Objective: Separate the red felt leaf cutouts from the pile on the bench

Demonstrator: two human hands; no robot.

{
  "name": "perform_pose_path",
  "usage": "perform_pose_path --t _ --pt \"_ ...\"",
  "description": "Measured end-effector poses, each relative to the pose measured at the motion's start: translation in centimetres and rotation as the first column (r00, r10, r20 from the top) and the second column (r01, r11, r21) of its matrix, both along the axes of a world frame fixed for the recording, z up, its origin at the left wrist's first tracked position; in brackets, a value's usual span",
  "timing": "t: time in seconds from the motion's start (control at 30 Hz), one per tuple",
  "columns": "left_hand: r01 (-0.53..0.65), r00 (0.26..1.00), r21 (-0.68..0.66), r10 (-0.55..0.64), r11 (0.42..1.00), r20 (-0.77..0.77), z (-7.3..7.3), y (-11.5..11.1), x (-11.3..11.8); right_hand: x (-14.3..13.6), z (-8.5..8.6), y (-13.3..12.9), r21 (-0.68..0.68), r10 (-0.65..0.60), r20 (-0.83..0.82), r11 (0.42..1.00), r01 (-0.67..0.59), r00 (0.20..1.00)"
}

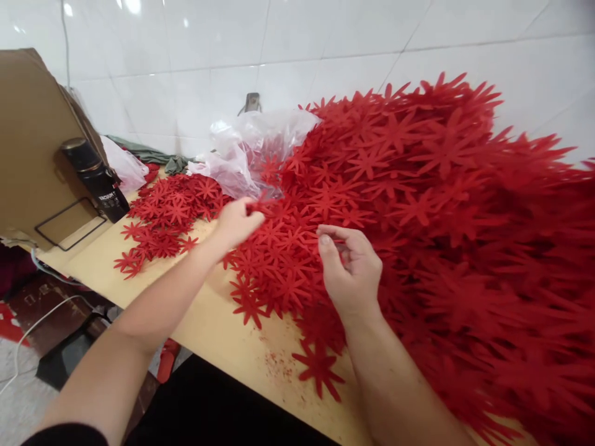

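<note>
A large heap of red flower-shaped cutouts (446,217) covers the right side of the wooden table (218,328). A smaller pile of the same cutouts (174,207) lies to the left. My left hand (239,220) is above the gap between the piles, its fingers closed on a red cutout (263,204). Over the front of the large heap is my right hand (351,263), with thumb and index finger pinched together; whatever may be between them is too small to make out. One loose cutout (318,370) lies near the table's front edge.
Clear plastic bags (251,148) sit behind the piles against the white tiled wall (195,49). A black vacuum bottle (95,179) leans by a cardboard box (37,142) at the left. Red crumbs (279,365) are scattered near the front edge.
</note>
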State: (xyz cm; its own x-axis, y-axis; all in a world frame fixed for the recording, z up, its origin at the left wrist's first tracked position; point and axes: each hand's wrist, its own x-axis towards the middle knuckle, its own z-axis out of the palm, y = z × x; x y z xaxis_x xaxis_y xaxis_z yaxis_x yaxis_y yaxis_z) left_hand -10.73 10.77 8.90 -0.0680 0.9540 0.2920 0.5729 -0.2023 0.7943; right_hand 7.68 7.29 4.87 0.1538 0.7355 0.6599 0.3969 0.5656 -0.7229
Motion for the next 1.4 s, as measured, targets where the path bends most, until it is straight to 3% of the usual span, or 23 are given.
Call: perform_pose_path --t 0.1,0.2,0.3,0.5,0.6,0.73,1.0,1.1,1.27,1.4 --pt "0.294 0.916 -0.101 -0.251 0.95 0.312 -1.2 -1.8 4.9 -0.3 0.1 -0.2 -0.099 0.151 -0.139 0.981 -0.165 0.979" --pt "0.456 0.775 -0.179 -0.29 0.872 0.561 -2.0 -2.7 7.2 -0.2 0.6 -0.3 -0.221 0.246 -0.243 0.928 -0.3 0.939" --pt "0.468 0.726 -0.161 -0.273 0.869 0.632 -2.7 -2.8 7.0 0.0 1.1 -0.3 -0.279 0.296 -0.304 0.881 -0.382 0.905" --pt "0.398 0.757 -0.146 -0.234 0.906 0.61 -4.2 -2.3 6.2 -0.3 1.0 0.2 -0.36 0.346 -0.402 0.792 -0.494 0.848" --pt "0.416 0.751 -0.11 -0.273 0.903 0.601 -4.5 -2.4 6.6 -0.4 0.6 0.5 -0.374 0.307 -0.404 0.804 -0.462 0.862" --pt "0.413 0.798 -0.081 -0.318 0.907 0.513 -4.5 -2.4 6.5 -0.4 0.3 0.6 -0.361 0.248 -0.39 0.845 -0.395 0.887" --pt "0.235 0.933 0.08 -0.248 0.969 0.261 -4.8 -2.8 5.9 -0.1 0.1 0.8 -0.252 0.046 -0.299 0.96 -0.125 0.953" --pt "0.224 0.934 0.125 -0.249 0.967 0.256 -5.0 -2.6 5.8 0.3 0.4 0.8 -0.258 -0.03 -0.247 0.966 -0.036 0.969" --pt "0.285 0.912 0.219 -0.334 0.933 0.237 -4.6 -2.6 5.9 0.3 0.9 0.4 -0.304 0.009 -0.163 0.951 -0.059 0.987" --pt "0.334 0.849 0.251 -0.406 0.909 0.338 -4.3 -2.8 6.3 0.1 1.2 0.2 -0.332 0.0 -0.094 0.943 -0.031 0.996"
